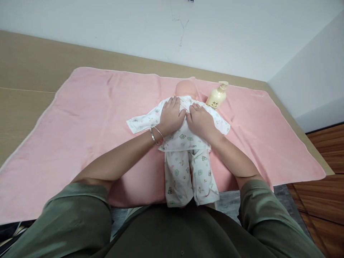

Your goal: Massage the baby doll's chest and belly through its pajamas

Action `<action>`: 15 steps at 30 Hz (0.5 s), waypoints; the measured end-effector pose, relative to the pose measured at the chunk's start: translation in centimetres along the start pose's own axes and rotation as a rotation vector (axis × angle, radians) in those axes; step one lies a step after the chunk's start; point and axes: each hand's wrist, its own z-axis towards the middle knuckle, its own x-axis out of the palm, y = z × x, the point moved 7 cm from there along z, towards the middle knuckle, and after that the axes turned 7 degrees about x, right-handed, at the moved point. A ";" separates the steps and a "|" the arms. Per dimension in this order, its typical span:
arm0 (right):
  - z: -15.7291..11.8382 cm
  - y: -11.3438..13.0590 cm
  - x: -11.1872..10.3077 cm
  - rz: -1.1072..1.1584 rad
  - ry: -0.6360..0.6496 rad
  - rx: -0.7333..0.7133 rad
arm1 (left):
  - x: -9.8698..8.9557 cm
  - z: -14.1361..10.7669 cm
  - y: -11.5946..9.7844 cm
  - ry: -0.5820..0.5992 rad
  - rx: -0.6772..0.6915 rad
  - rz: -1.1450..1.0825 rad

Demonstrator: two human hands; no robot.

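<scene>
A baby doll (185, 89) lies on a pink blanket (113, 104), its head toward the wall and its face not showing. It wears a white printed top (185, 138) with the sleeves spread to both sides, and matching trousers (178, 175) whose legs reach the near edge. My left hand (172, 114) rests flat on the upper left of the top, fingers stretched toward the head. Opposite it, my right hand (200, 120) lies flat on the upper right. The two thumbs nearly meet at the middle. Neither hand grips anything.
A cream pump bottle (217, 96) stands on the blanket right of the doll's head. The wooden table (29, 68) shows around the blanket, against a white wall (129, 32). Brown wooden panelling (322, 204) is at the right, beyond the table's edge.
</scene>
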 end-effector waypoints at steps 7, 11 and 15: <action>2.7 -2.6 0.6 0.090 0.053 0.080 | 0.2 -2.2 -2.1 -0.056 0.081 0.053; 1.6 -1.4 0.1 -0.023 -0.060 0.030 | 0.0 -1.5 -1.2 -0.031 0.012 0.017; -0.6 0.6 -0.1 -0.147 -0.151 -0.027 | -0.3 -0.2 0.3 -0.003 -0.064 -0.042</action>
